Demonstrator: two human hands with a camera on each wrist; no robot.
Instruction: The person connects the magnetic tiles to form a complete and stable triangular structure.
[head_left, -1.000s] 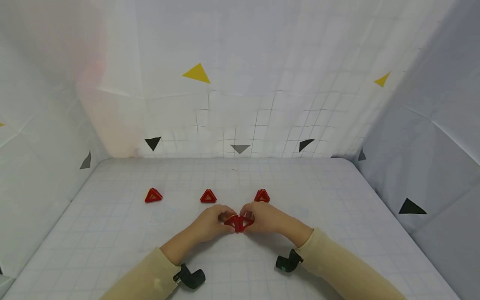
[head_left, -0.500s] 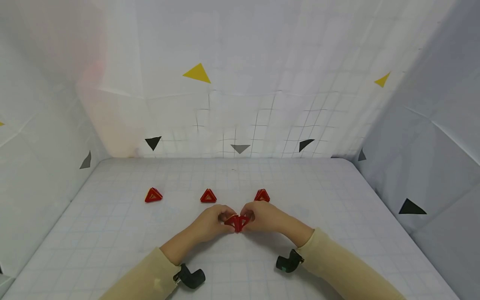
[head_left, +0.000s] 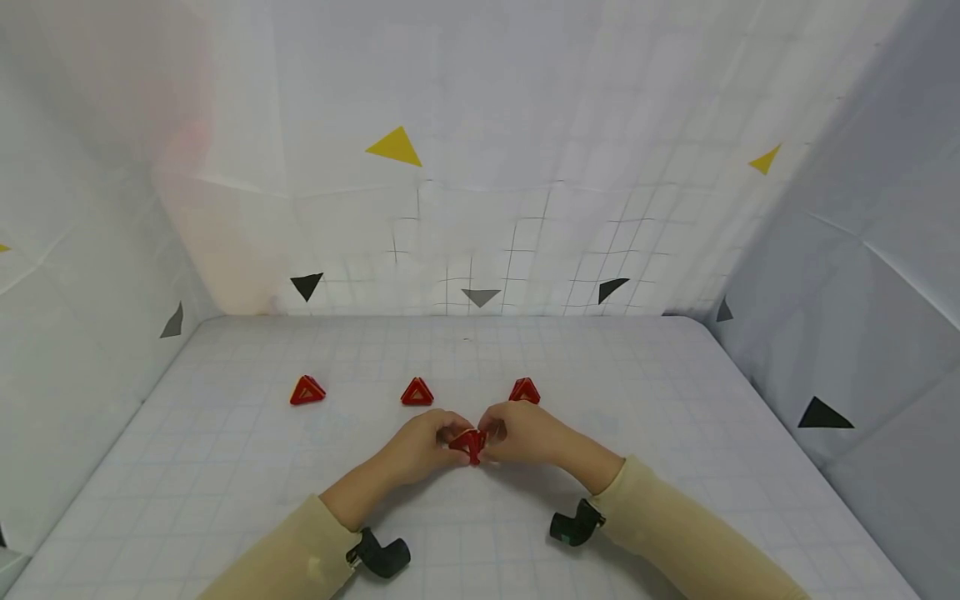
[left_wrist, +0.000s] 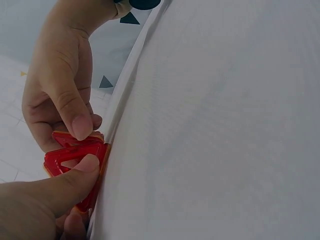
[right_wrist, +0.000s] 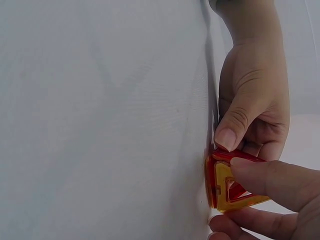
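Just in front of me, red triangular magnetic tiles (head_left: pixel 468 444) are held together low over the table. My left hand (head_left: pixel 422 448) pinches a red triangle tile (left_wrist: pixel 95 149) between thumb and fingers. From the other side my right hand (head_left: pixel 523 433) pinches a tile with its thumb and fingers; in the right wrist view this tile (right_wrist: pixel 223 197) has an orange-yellow face and touches the red one. The fingers hide much of both pieces. Beyond the hands stand a red triangular block (head_left: pixel 307 391) at left, a similar block (head_left: pixel 416 392) in the middle and another block (head_left: pixel 525 389) behind my right hand.
The white gridded table (head_left: pixel 225 467) runs back to a white sheet wall (head_left: pixel 480 233) marked with black and yellow triangles. Side sheets rise at left and right. Each sleeved wrist carries a black camera mount (head_left: pixel 384 557).
My right hand has shifted slightly left. The right tile has swung in against the left one, so the pair looks narrower. The left hand and the blocks behind have stayed put.
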